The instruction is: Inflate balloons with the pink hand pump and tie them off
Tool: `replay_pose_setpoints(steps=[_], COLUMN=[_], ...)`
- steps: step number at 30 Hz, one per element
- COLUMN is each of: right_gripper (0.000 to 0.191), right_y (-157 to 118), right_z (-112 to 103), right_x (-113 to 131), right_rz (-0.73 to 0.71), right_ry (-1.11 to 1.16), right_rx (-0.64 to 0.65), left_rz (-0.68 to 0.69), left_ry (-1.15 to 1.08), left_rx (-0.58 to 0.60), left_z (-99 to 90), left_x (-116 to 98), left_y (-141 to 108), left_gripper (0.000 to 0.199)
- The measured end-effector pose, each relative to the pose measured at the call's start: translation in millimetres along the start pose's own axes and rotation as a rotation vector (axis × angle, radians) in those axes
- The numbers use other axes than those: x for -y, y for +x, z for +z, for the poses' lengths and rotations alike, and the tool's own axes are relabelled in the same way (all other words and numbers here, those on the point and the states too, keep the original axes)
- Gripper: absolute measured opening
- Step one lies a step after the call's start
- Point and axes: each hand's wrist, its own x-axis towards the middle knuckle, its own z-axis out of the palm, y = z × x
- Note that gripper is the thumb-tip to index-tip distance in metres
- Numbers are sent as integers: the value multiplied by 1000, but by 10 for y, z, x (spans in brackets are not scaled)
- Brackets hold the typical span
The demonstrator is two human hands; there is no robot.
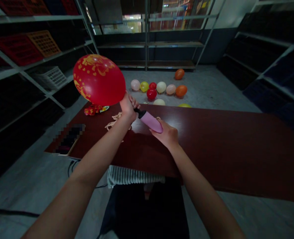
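Balloon (99, 80) neck hidden by L hand (128, 107), pump (149, 121)

There's your red balloon (99, 80), well inflated, gold patterns printed across it, tilting up and away to the left! Your left hand (128, 107) clamps its neck right against the black nozzle (137, 112) of the pink hand pump (149, 121), and your right hand (165, 134) wraps the pump's barrel, holding it slanted down to the right.
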Motion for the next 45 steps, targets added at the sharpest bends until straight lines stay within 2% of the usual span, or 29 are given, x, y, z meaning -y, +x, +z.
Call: replay_pose_setpoints(steps=[7,13,17,19,21,27,30,32,36,39,41,45], right_gripper=[44,46,49,52,51,55,54,54,52,50,52,55], right_y=[-41,-58,-49,-48,-49,-34,-14,-3,8,15,20,26], right_z=[6,-22,-13,5,22,33,30,30,20,2,-4,9], right_x=[78,111,141,141,121,-1,-33,-35,-25,-26,-29,-27], right_rz=[-195,-269,-294,-292,-260,-129,-91,-50,57,115,120,37], right_ry=[-145,-196,-159,-119,-79,3,44,63,73,65,71,87], right_rx=[68,89,63,40,17,-60,-66,-58,-33,-11,1,16], left_rz=[29,91,121,130,163,294,270,208,89,58,38,23], left_ry=[-148,-120,-101,-78,-54,19,66,95,118,91,70,59], left_rx=[-108,-157,-177,-158,-111,94,115,119,84,72,82,52], left_z=[-535,-793,-727,-598,-417,178,370,447,508,489,441,249], left_x=[-315,-920,-1339,-1446,-1466,-1241,-1004,-763,-188,86,129,22], left_y=[-89,-34,-97,-155,-206,-218,-170,-146,-140,-140,-115,-16], left_gripper=[52,51,51,51,51,54,53,53,57,60,59,55])
